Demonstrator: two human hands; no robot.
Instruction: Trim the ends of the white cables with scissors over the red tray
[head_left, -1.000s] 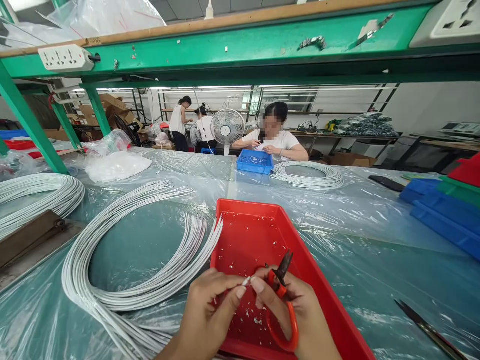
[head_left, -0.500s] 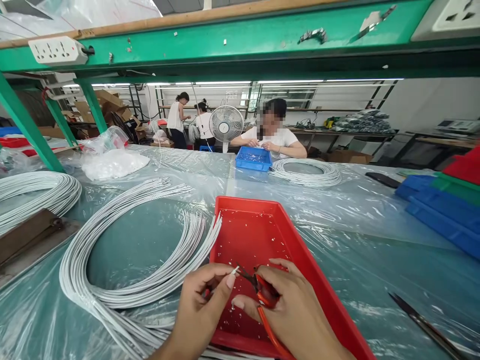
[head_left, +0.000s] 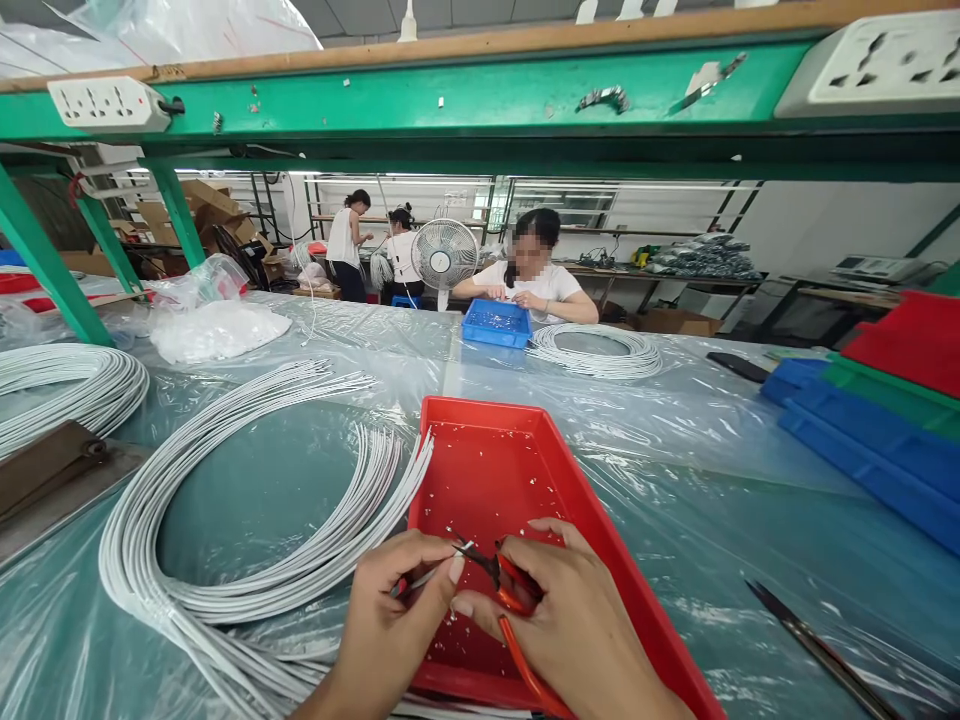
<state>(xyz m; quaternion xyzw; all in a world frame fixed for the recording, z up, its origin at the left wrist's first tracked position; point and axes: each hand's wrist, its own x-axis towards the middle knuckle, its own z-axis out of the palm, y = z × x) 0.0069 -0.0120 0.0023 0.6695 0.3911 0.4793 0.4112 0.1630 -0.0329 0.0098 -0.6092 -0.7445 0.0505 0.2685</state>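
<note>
Between thumb and fingertips my left hand (head_left: 401, 600) pinches the end of a white cable (head_left: 466, 548). My right hand (head_left: 574, 620) is wrapped round orange-handled cutting pliers (head_left: 517, 655), whose dark jaws reach the cable end at my left fingertips. Both hands are over a red tray (head_left: 641, 570) scattered with small white scraps. A coiled bundle of white cables (head_left: 142, 510) lies left of the tray, with several loose ends near the tray's left rim. Most of the pinched cable is hidden behind my left hand.
Tweezers (head_left: 817, 645) lie right of the tray. Stacked bins (head_left: 885, 440) stand farther right. Across the table a person (head_left: 536, 275) works at a blue tray (head_left: 496, 325) beside another cable coil (head_left: 596, 350). A green shelf beam (head_left: 450, 105) spans overhead. More coiled cable (head_left: 90, 395) lies left.
The pliers' jaws have come onto the white cable end at my left fingertips. The whole view has shifted slightly, moving the tray and hands a little left in the picture.
</note>
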